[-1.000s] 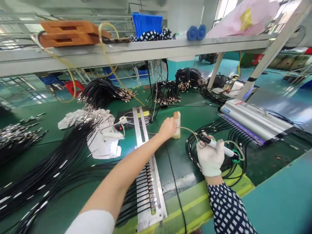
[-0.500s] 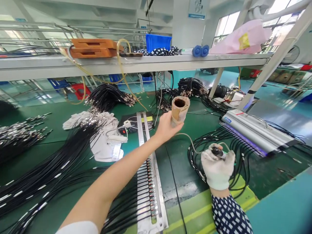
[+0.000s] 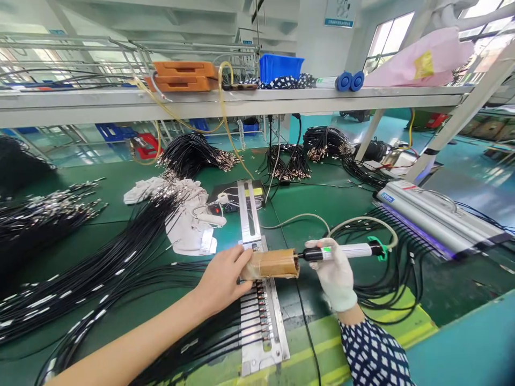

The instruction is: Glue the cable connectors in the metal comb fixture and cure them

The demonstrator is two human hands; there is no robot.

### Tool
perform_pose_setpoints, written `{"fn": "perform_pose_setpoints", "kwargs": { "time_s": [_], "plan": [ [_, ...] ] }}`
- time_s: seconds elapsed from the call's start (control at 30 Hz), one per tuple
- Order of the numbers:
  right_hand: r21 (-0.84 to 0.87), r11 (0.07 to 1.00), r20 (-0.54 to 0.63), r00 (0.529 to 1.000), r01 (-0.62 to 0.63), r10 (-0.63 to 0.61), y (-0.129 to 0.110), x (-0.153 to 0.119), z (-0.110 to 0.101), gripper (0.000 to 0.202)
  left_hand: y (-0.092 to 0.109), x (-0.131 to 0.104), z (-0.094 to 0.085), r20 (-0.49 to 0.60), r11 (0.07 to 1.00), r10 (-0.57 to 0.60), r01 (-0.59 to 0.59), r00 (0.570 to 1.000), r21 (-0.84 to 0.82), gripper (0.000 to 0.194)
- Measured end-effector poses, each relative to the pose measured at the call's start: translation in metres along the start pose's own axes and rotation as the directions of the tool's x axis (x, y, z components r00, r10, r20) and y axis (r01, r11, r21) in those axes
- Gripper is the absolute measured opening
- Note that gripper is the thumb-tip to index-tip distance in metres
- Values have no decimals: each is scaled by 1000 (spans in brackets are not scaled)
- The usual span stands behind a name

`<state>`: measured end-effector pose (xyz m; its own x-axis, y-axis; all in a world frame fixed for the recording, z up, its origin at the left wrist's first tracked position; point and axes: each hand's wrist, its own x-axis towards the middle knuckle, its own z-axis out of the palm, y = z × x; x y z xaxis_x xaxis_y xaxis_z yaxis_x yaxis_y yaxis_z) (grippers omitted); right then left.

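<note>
My bare left hand (image 3: 223, 276) is wrapped round a brown cardboard tube (image 3: 279, 264), held on its side above a slotted metal strip (image 3: 251, 354). Black cables with small metal ends lie in a row along that strip. My right hand (image 3: 336, 281), in a white glove, grips a dispensing syringe (image 3: 352, 250) with a white barrel and a black front part. Its thin tip points left, at the tube's open mouth; whether it is inside I cannot tell. From the syringe's green-clipped rear end runs a pale hose (image 3: 364, 219).
Bundled black cables (image 3: 100, 268) cover the left side. A white cloth (image 3: 187, 225) lies beside a black control box (image 3: 225, 195). At right stands a silver lamp unit (image 3: 434, 214) with violet light, cables under its edge. A white shelf (image 3: 281, 102) spans the back.
The tube has come down from upright to lying sideways over the metal strip. My right hand has raised the syringe and moved left, bringing its tip to the tube's mouth.
</note>
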<state>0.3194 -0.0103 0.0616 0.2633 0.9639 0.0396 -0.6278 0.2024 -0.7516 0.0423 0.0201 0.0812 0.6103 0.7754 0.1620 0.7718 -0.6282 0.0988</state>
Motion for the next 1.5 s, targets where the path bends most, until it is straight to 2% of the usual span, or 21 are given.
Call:
{"fn": "perform_pose_setpoints", "kwargs": {
  "time_s": [0.13, 0.23, 0.3, 0.37, 0.5, 0.57, 0.67, 0.77, 0.9, 0.93, 1.0, 1.07, 1.1, 1.17, 1.23, 1.3, 1.33, 1.4, 1.5],
  "plan": [
    [-139, 989, 143, 987, -50, 70, -7, -1, 17, 30, -1, -15, -6, 47, 1000, -12, 13, 999, -16, 45],
    [-260, 965, 220, 972, -25, 84, -8, 4, 21, 29, 1, -25, -10, 71, 992, -44, 52, 997, -117, 54],
    [-350, 937, 267, 959, 4, 96, 0, 5, 21, 29, 6, -28, -14, 121, 970, -84, 109, 989, -216, 58],
    [-415, 910, 316, 939, 8, 136, 14, 6, 21, 38, 13, -29, -17, 180, 929, -95, 152, 979, -338, 57],
    [-470, 878, 392, 869, -93, 302, 35, 9, 18, 65, 20, -26, -18, 238, 795, -47, 181, 970, -579, 52],
    [-402, 908, 347, 899, -116, 268, 36, 15, 15, 76, 21, -23, -15, 248, 740, -27, 186, 968, -646, 51],
    [-233, 964, 159, 973, -128, 168, 33, 23, 11, 71, 22, -16, -10, 266, 709, -16, 199, 964, -677, 48],
    [-183, 967, 108, 974, -176, 198, 31, 27, 10, 62, 28, -6, -8, 326, 679, -9, 244, 945, -692, 38],
    [-166, 957, 89, 962, -240, 256, 29, 28, 7, 64, 36, 19, -4, 419, 524, 23, 346, 908, -778, 36],
    [-157, 965, 52, 973, -212, 223, 27, 29, 5, 64, 38, 29, -2, 439, 473, 19, 379, 898, -796, 38],
    [-160, 984, -75, 995, -74, 63, 22, 32, 0, 61, 38, 56, 4, 494, 362, -37, 473, 869, -804, 40],
    [-221, 969, -199, 968, 107, -152, 16, 33, -7, 53, 37, 92, 12, 541, 270, -137, 556, 830, -786, 41],
    [-266, 948, -226, 944, 176, -239, 15, 34, -10, 49, 35, 113, 17, 534, 260, -186, 565, 825, -783, 42],
    [-338, 909, -216, 920, 245, -328, 16, 34, -15, 45, 30, 158, 27, 470, 289, -266, 535, 842, -794, 45],
    [-375, 899, -190, 930, 227, -314, 20, 35, -18, 44, 26, 197, 34, 384, 332, -336, 489, 860, -806, 53],
    [-387, 908, -199, 946, 163, -255, 24, 37, -20, 44, 22, 221, 38, 286, 388, -380, 432, 880, -815, 59],
    [-391, 911, -208, 952, 130, -225, 25, 38, -21, 45, 19, 225, 39, 232, 423, -389, 397, 892, -815, 61],
    [-404, 911, -210, 961, 83, -181, 27, 40, -21, 46, 12, 215, 38, 114, 510, -373, 306, 921, -804, 61],
    [-437, 898, -165, 976, 59, -145, 28, 35, -18, 46, -12, 160, 33, -38, 626, -289, 160, 956, -763, 53]
  ]
}}
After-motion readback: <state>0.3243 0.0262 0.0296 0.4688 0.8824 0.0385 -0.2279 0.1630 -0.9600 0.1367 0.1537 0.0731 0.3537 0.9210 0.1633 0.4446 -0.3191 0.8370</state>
